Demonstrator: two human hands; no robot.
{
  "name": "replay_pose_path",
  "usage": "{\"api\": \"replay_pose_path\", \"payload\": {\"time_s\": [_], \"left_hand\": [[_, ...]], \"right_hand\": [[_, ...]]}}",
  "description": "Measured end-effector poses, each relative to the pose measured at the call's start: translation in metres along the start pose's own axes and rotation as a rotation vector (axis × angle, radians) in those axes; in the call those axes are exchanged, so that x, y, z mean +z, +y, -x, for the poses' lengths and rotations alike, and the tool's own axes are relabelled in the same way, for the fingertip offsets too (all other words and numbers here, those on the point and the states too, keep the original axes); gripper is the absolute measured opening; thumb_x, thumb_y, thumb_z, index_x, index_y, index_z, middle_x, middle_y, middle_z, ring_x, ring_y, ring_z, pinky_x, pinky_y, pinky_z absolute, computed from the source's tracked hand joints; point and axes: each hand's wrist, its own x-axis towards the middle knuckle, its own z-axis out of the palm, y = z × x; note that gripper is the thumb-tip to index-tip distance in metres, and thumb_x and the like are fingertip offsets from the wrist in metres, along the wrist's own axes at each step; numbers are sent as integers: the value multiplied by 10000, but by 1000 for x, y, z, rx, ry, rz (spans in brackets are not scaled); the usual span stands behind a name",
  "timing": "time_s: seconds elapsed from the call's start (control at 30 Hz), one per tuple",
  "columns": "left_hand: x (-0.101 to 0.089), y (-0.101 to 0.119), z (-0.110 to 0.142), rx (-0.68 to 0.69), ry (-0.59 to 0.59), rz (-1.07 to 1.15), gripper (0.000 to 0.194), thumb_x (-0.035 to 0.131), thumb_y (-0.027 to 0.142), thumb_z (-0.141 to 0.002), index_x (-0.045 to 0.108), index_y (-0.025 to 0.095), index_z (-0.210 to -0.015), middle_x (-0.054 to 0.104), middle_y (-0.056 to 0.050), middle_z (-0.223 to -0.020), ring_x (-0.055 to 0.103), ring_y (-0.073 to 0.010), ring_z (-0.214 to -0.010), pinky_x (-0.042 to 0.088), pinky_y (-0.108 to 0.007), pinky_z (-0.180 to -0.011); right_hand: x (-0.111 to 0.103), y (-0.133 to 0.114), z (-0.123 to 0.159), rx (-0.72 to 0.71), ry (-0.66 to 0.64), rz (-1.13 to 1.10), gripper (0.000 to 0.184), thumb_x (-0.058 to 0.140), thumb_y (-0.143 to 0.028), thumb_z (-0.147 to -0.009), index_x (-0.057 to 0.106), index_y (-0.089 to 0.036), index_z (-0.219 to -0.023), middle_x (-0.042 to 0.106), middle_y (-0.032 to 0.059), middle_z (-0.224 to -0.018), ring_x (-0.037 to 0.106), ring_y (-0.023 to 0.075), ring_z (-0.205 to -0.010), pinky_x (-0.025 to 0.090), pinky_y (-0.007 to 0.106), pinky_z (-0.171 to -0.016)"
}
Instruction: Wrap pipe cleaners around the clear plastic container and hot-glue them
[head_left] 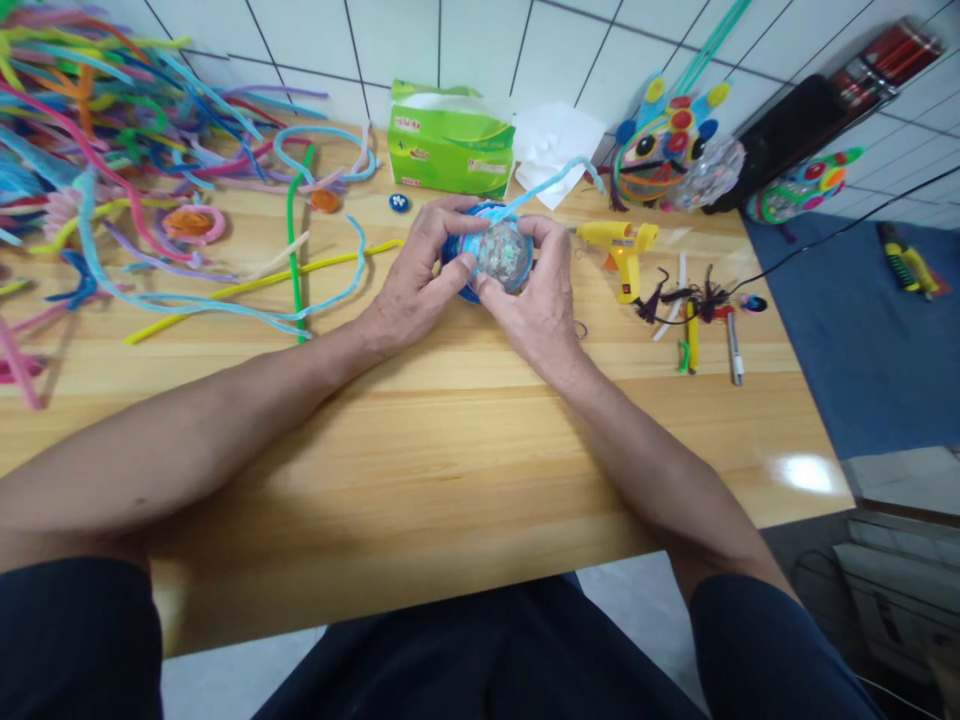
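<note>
Both hands hold a round craft piece (504, 256) over the table. Its middle looks clear and glittery, and blue pipe cleaner is wound about its rim. My left hand (420, 265) grips the left side, with the thumb on the front. On the right side, my right hand (536, 290) closes around the edge, thumb and fingers pressed to it. A light blue pipe cleaner (551, 183) sticks up from the top of the piece and bends to the right. The underside of the piece is hidden by my hands.
Loose pipe cleaners (150, 130) heap at the left. A green tissue pack (450, 145) stands against the tiled wall. Right of my hands lie a yellow glue gun (621, 250) and a utility knife (734, 350). A decorated figure (660, 155) and a dark flask (817, 115) stand behind.
</note>
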Motion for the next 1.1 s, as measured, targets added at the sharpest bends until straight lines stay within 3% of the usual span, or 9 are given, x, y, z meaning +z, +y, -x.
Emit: {"api": "replay_pose_path", "payload": {"time_s": [0.13,0.33,0.5,0.83,1.1], "left_hand": [[-2,-3,-1,18,-16,2,443,726,615,-1150,758,447,-1559,682,-73,-1739,606,-411,-1680,537,-758,-1432],[-3,-2,-2,12,-11,20,429,740,610,-1147,765,450,-1545,691,-62,-1729,607,-409,-1677,518,-747,-1451],[-3,1,-1,19,-28,-7,424,710,580,-1166,749,438,-1564,672,-65,-1748,601,-396,-1692,503,-717,-1466],[-3,5,1,-8,-55,-68,455,635,575,-1195,703,384,-1602,632,-75,-1794,566,-368,-1731,487,-672,-1483],[-5,7,1,7,-66,-132,459,627,518,-1193,684,368,-1623,628,-73,-1807,576,-368,-1728,511,-662,-1472]], "right_hand": [[-2,-1,0,54,-29,-5,603,891,-428,-995,543,-315,-1474,692,121,-1538,689,384,-1527,550,729,-1362],[-1,-2,-1,17,8,-10,751,961,-383,-883,499,-294,-1469,703,129,-1501,718,375,-1463,595,687,-1315],[-2,-2,-1,67,-32,-16,670,937,-387,-940,525,-315,-1464,691,127,-1544,696,386,-1518,560,728,-1359],[0,2,2,21,-12,-17,627,882,-453,-1032,539,-299,-1533,686,134,-1553,669,387,-1539,545,748,-1373],[3,8,1,-29,5,-32,735,892,-473,-940,456,-294,-1504,675,139,-1518,696,380,-1479,570,694,-1322]]}}
